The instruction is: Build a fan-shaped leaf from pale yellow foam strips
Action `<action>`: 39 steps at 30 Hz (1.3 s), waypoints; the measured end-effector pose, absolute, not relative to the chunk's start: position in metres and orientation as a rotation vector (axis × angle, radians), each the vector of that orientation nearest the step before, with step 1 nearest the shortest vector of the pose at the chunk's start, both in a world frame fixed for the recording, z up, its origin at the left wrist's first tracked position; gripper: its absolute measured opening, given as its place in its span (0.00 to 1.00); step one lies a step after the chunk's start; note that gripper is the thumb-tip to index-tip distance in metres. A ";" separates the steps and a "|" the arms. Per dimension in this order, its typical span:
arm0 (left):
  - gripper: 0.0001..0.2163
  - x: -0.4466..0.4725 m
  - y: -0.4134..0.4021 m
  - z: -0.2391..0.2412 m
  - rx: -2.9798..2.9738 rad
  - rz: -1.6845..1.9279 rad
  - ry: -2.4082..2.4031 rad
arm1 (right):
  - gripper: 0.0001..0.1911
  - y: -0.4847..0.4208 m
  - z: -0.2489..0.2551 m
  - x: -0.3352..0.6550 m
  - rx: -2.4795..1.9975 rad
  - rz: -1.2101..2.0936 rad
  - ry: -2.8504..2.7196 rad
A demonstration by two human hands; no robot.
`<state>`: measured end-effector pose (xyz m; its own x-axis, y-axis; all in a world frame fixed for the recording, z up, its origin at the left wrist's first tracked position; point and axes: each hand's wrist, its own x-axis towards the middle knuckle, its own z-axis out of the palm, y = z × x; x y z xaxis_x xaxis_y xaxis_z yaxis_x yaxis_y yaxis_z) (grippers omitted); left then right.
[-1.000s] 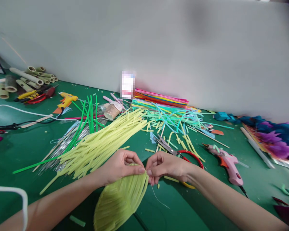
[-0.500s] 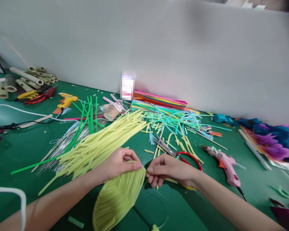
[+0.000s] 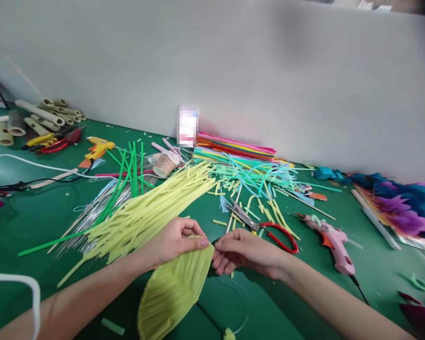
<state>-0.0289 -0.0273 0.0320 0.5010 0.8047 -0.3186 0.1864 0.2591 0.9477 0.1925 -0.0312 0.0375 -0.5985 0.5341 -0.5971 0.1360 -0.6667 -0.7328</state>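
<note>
A yellow-green leaf shape (image 3: 173, 297), made of pipe cleaners laid side by side, hangs tilted from my left hand (image 3: 179, 241). The left thumb and fingers pinch its upper edge near the tip. My right hand (image 3: 241, 252) is closed in a pinch at that tip, its other fingers curled beneath. A thin, clear thread (image 3: 246, 302) loops down below the right fingers; whether they grip it or the leaf's edge is hard to see. Under the leaf, a dark stem (image 3: 210, 318) ends in a small yellow-green piece (image 3: 229, 334).
Yellow pipe cleaners (image 3: 156, 208) lie heaped behind my left hand. Red-handled scissors (image 3: 265, 226) rest beyond the right one. A pink glue gun (image 3: 329, 238) lies at right, a yellow one (image 3: 99, 146) at left. Bamboo tubes (image 3: 42, 115) and purple-blue flowers (image 3: 403, 203) sit farther out.
My right hand has turned slightly and its thumb has come closer to the leaf's tip. The thread loop has shifted a little. My left hand holds nearly the same place.
</note>
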 end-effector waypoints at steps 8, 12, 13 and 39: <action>0.14 -0.029 -0.027 0.033 1.255 0.523 1.000 | 0.15 -0.031 0.031 0.192 -1.243 2.381 -1.053; 0.15 -0.029 -0.028 0.033 1.231 0.521 0.997 | 0.15 -0.030 0.028 0.192 -1.239 2.399 -0.997; 0.15 -0.029 -0.028 0.032 1.231 0.521 0.998 | 0.15 -0.030 0.028 0.193 -1.244 2.406 -0.987; 0.15 -0.028 -0.028 0.034 1.196 0.518 1.024 | 0.16 -0.039 0.031 0.183 -1.248 2.290 -0.942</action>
<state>-0.0280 -0.0278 0.0344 0.4792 0.7958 -0.3702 0.1732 0.3277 0.9288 0.1827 -0.0391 0.0307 -0.5414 0.5928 -0.5962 -0.0020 -0.7100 -0.7042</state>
